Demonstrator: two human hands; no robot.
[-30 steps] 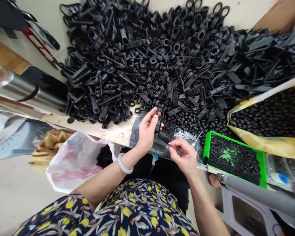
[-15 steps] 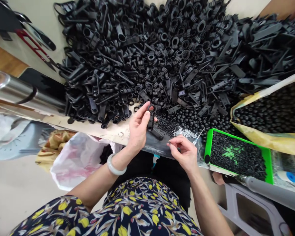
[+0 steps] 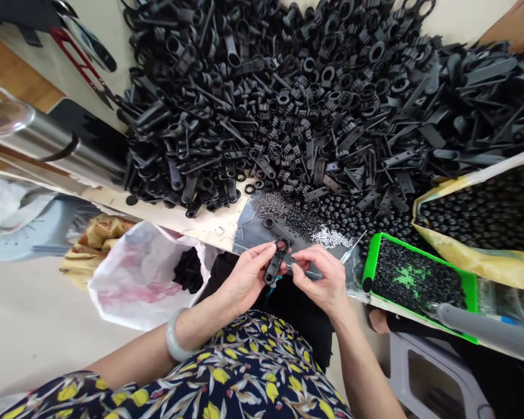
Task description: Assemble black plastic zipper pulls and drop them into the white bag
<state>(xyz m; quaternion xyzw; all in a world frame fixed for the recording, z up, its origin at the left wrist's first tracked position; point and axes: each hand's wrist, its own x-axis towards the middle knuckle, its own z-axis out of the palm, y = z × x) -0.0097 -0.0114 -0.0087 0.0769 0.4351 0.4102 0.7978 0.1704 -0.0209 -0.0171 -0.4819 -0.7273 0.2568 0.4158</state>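
My left hand [image 3: 247,279], a pale smooth bangle [image 3: 173,337] at its wrist, is closed between thumb and fingers on a black plastic bar with a round ring at one end [image 3: 272,269]; the bar is raised near the front edge of the table, tilted, its ring end pointing away from me and its plain end towards my lap; my right hand [image 3: 325,276], just beside it, is narrowed to a pinch, thumb and forefinger on a tiny dark part [image 3: 293,261], too small for its shape to be told; this part lies close to the bar, a slight gap between them.

Beyond my hands, a dark grey flat sheet [image 3: 243,233] covers part of the table edge; on it rests a second dark bar with a rounded end [image 3: 277,228]; behind this are spread fine dark grains [image 3: 271,205], and to their right a small pile of slim white pins [image 3: 329,237]; a large heap of black plastic parts [image 3: 244,110] fills the table behind.

To the right stands a bright green rectangular plastic tray [image 3: 371,262], filled with small black pieces; at the left, below table height, hangs an open white plastic bag [image 3: 126,291] with dark pieces inside.
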